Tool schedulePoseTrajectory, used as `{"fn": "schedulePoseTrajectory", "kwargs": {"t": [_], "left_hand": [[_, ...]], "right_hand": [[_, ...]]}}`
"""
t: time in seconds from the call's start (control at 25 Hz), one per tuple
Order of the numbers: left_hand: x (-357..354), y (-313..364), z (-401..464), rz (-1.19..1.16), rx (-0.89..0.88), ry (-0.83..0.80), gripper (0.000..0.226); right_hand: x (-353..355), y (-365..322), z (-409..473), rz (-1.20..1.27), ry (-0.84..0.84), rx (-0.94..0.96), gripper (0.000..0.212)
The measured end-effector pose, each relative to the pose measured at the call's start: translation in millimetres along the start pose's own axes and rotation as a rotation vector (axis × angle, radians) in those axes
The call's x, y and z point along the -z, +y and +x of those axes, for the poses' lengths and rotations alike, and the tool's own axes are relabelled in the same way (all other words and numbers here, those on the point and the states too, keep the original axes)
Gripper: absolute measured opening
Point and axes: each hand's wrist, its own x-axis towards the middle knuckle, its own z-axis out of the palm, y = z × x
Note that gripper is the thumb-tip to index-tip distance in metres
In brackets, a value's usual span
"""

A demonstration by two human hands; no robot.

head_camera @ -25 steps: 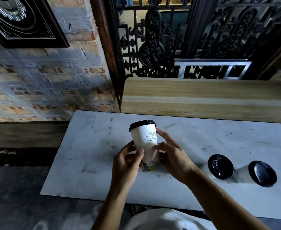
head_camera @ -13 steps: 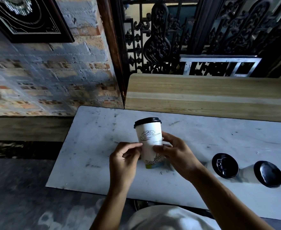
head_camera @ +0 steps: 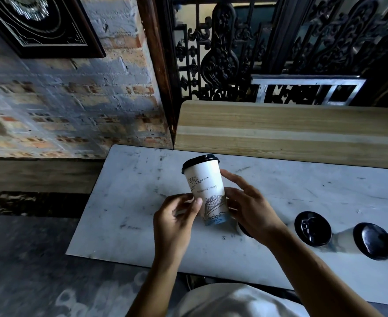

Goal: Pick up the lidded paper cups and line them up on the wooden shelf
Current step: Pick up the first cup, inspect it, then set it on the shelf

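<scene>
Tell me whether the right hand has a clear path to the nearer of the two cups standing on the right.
Probably yes. The right hand is busy on the held cup, but only bare marble table lies between it and the nearer cup.

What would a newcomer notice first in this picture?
The white cup with a black lid, held upright between the left hand and right hand above the marble table. Two more lidded cups wait at right; the wooden shelf behind holds none.

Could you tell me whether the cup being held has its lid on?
Yes: the held cup wears its black lid, seated level around the rim.
</scene>
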Motion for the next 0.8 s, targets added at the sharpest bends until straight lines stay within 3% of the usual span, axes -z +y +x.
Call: {"fn": "schedulePoseTrajectory", "kwargs": {"t": [0.2,0.32,0.4,0.56,0.64,0.8], "left_hand": [[0,-2,2,-0.003,-0.026,0.058,0.015],[2,1,2,0.045,-0.165,0.057,0.031],[1,2,0,0.072,-0.208,0.032,0.037],[-5,1,-2,-0.078,-0.05,0.006,0.026],[-8,2,-4,-0.144,0.007,0.0,0.016],[-13,9,-6,-0.141,-0.003,-0.003,0.02]], "right_hand": [[6,0,2,-0.007,0.003,0.078,0.055],[5,2,3,-0.033,0.021,0.075,0.071],[5,3,4,-0.041,-0.03,0.112,0.065],[9,5,4,0.003,0.036,0.137,0.075],[10,1,1,0.01,0.03,0.147,0.07],[13,-6,-2,0.016,-0.058,0.128,0.044]]}}
